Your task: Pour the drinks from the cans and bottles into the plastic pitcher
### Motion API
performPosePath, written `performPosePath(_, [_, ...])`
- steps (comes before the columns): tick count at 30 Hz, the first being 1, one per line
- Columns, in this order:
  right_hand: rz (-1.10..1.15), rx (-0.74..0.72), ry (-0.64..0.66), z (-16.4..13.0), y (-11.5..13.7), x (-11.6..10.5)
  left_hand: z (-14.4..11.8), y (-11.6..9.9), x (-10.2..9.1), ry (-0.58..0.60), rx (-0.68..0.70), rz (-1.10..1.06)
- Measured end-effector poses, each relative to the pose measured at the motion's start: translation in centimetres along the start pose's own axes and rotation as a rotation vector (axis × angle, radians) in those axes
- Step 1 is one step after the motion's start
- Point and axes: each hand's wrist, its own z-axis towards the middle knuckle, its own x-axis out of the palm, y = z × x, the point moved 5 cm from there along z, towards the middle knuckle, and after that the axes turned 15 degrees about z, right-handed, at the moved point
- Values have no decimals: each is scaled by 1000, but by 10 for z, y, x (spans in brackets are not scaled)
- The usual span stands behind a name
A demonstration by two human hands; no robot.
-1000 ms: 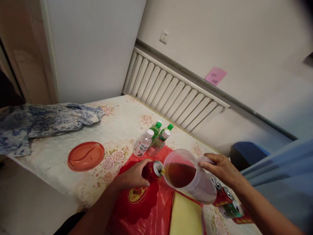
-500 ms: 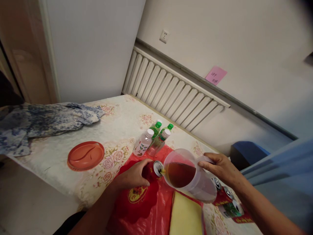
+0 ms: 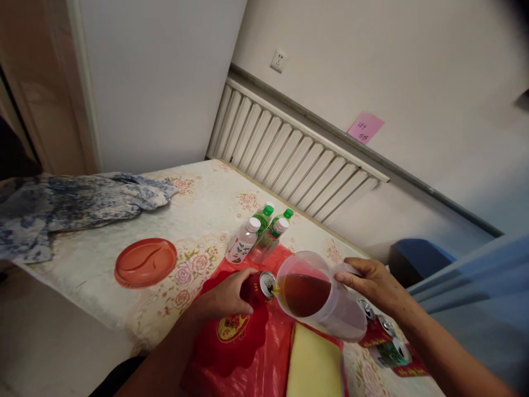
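In my left hand [image 3: 227, 295] is a red drink can [image 3: 261, 286], gripped round its side with the open top facing right. My right hand [image 3: 367, 278] is closed on the handle of a clear plastic jug [image 3: 343, 311], which tilts toward the can. Reddish-brown liquid [image 3: 308, 295] lies in the jug near its mouth. A thin yellowish stream runs between the jug's rim and the can's opening. Below them a red plastic bag [image 3: 273, 353] with a dark red printed shape is spread on the table. A yellow folded cloth [image 3: 316, 364] lies beside it.
Several bottles [image 3: 243, 242] with white and green caps stand just behind the can. More cans [image 3: 392, 350] are under my right forearm. An orange-red divided dish [image 3: 145, 263] and a blue-white patterned cloth [image 3: 103, 201] lie on the left. A radiator [image 3: 289, 149] runs behind the flowered tablecloth [image 3: 206, 198].
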Motion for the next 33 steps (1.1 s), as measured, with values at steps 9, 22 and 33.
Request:
performPosePath(9, [27,8,16,0,3,2,0,-3,-1,2,-5,12])
performPosePath(22, [91,-39,-20,0,4,1,1,1,0,-8,-15,23])
performPosePath(33, [95,-59,-36,1,0,2,1,0,-1,-3,-11,1])
